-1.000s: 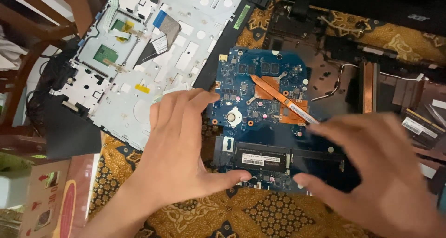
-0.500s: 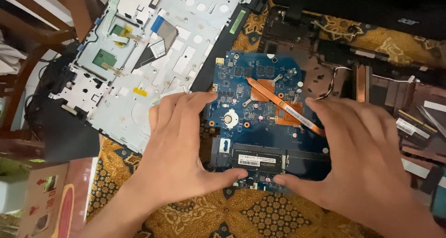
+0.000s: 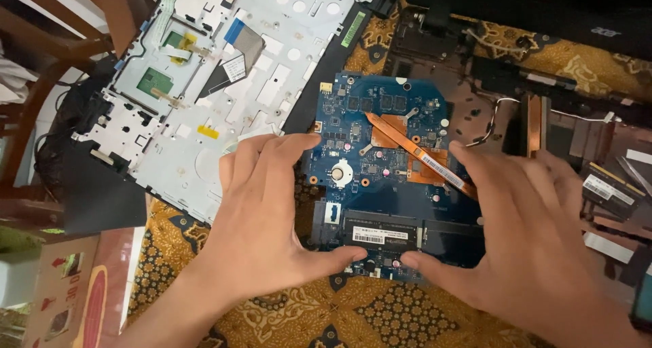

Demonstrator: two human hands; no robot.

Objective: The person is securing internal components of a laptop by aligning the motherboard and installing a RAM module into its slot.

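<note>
Resting on the patterned cloth point(image 3: 305, 321), the board point(image 3: 387, 185) was pinched at its edges by left hand point(image 3: 261, 219) and right hand point(image 3: 530, 232). Flexing risked cracking it; fingers near the copper pipe point(image 3: 414, 151) could bend it.

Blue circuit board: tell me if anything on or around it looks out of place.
The blue circuit board sits askew on the patterned cloth, out of the black laptop base. Both hands, left hand and right hand, grip its edges. The silver keyboard frame lies upside down nearby.
</note>
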